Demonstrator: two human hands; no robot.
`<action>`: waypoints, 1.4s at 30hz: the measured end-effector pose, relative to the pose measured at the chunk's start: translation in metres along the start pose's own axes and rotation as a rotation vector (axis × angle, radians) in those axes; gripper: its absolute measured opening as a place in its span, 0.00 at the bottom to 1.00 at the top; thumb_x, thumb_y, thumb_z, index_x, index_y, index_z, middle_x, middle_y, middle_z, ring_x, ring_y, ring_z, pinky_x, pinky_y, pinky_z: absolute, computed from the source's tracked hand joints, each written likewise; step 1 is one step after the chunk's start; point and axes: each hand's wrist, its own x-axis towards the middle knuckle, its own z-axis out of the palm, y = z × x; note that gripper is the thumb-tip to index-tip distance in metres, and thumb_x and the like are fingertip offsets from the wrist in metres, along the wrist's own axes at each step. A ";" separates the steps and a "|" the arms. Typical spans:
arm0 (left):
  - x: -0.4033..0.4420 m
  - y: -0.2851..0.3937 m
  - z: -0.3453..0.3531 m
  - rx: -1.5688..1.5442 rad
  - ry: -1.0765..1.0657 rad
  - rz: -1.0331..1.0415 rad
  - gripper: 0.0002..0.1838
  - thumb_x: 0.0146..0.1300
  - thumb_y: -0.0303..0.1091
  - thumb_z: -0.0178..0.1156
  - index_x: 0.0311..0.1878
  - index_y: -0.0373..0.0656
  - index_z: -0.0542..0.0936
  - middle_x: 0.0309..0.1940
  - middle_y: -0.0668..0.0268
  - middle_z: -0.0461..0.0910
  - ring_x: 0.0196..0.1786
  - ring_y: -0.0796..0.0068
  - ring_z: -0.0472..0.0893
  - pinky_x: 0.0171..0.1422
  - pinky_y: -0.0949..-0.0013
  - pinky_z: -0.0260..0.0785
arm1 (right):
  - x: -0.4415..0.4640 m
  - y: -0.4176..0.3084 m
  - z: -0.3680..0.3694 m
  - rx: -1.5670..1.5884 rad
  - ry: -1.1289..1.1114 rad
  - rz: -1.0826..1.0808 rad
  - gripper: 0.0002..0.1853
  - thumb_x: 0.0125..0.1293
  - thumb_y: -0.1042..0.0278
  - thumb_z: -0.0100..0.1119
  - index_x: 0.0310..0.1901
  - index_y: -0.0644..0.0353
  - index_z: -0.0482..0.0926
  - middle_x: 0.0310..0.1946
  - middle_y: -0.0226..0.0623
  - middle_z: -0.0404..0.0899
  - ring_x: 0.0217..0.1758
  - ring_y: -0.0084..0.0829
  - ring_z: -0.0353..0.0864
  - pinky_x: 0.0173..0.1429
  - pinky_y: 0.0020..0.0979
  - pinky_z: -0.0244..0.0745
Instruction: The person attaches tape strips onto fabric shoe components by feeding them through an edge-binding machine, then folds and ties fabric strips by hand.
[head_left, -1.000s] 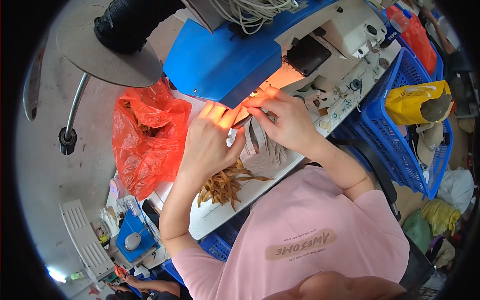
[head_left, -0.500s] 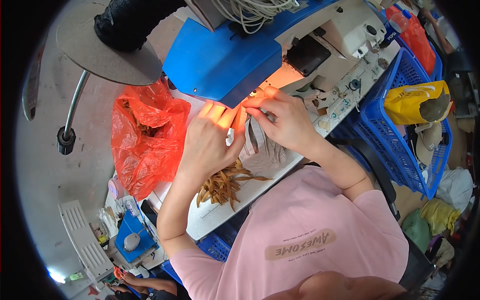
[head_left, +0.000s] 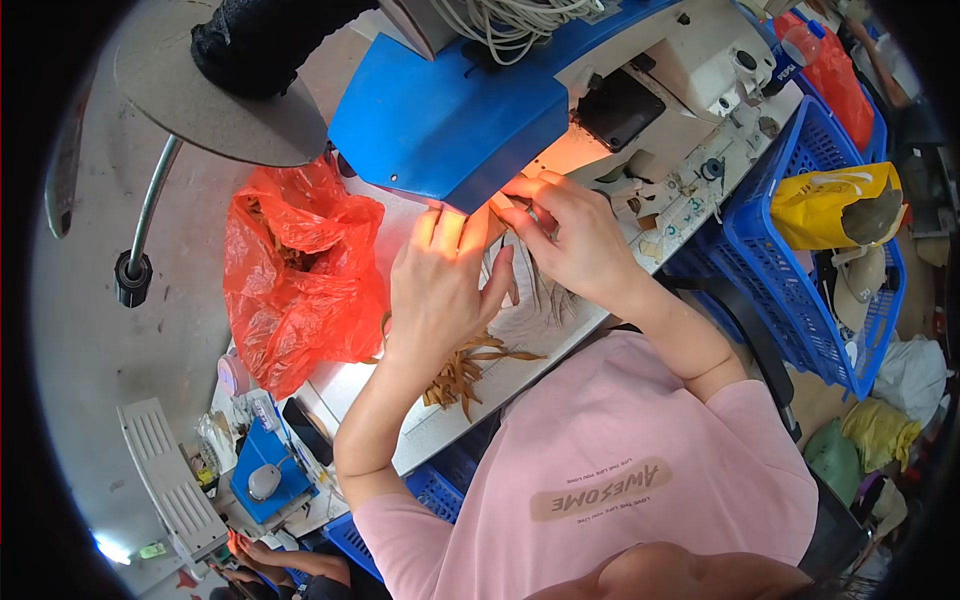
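Under the front of the blue machine head [head_left: 450,125], both hands work in orange lamp light. My left hand [head_left: 440,275] lies with its fingers spread and pointing beneath the head, pressed on material that is mostly hidden. The thumb and fingers of my right hand [head_left: 570,225] are pinched together at the material's edge near the needle area; what they hold is too small to make out. Grey strips [head_left: 535,300] lie between the hands and the table's front edge. A bunch of brown strips [head_left: 460,380] lies partly behind my left forearm.
A red plastic bag [head_left: 300,290] with brown pieces inside stands left of the machine. A round lamp shade [head_left: 215,110] hangs upper left. Blue baskets [head_left: 800,280] with a yellow bag [head_left: 835,205] stand on the right. A co-worker's arms [head_left: 290,562] show at the bottom left.
My left hand and forearm have shifted slightly right, covering more of the brown bunch. The fingers of my right hand have moved a little at the material.
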 end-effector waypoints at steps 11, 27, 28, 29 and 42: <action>-0.011 0.009 0.025 0.195 0.146 -0.010 0.24 0.54 0.35 0.66 0.54 0.36 0.76 0.51 0.56 0.75 0.49 0.56 0.76 0.48 0.62 0.74 | 0.000 0.008 0.002 0.037 0.025 -0.065 0.10 0.66 0.69 0.56 0.45 0.62 0.82 0.32 0.41 0.78 0.33 0.42 0.79 0.38 0.39 0.74; -0.012 0.011 0.030 0.222 0.199 -0.002 0.23 0.56 0.34 0.65 0.54 0.35 0.76 0.51 0.56 0.74 0.49 0.55 0.76 0.48 0.62 0.75 | -0.002 0.004 -0.001 -0.050 -0.007 -0.061 0.11 0.66 0.67 0.56 0.46 0.62 0.82 0.35 0.42 0.78 0.35 0.42 0.80 0.40 0.39 0.76; -0.012 0.011 0.029 0.217 0.194 -0.003 0.23 0.56 0.34 0.65 0.54 0.35 0.76 0.50 0.56 0.75 0.49 0.55 0.76 0.48 0.62 0.74 | -0.002 0.004 0.000 -0.060 -0.004 -0.067 0.11 0.66 0.67 0.56 0.46 0.62 0.82 0.35 0.41 0.77 0.35 0.43 0.80 0.40 0.40 0.76; -0.011 0.012 0.027 0.199 0.174 -0.027 0.22 0.56 0.34 0.65 0.53 0.36 0.77 0.50 0.56 0.75 0.49 0.56 0.76 0.48 0.62 0.74 | -0.002 0.005 0.000 -0.069 0.000 -0.072 0.11 0.66 0.67 0.56 0.46 0.61 0.81 0.35 0.41 0.77 0.35 0.43 0.80 0.40 0.40 0.76; 0.018 -0.069 0.029 -0.551 0.074 -0.217 0.08 0.58 0.26 0.55 0.39 0.36 0.80 0.38 0.57 0.82 0.40 0.61 0.80 0.44 0.65 0.71 | -0.006 0.001 0.004 -0.364 -0.009 -0.250 0.11 0.64 0.63 0.59 0.46 0.55 0.82 0.35 0.39 0.73 0.32 0.39 0.80 0.36 0.38 0.76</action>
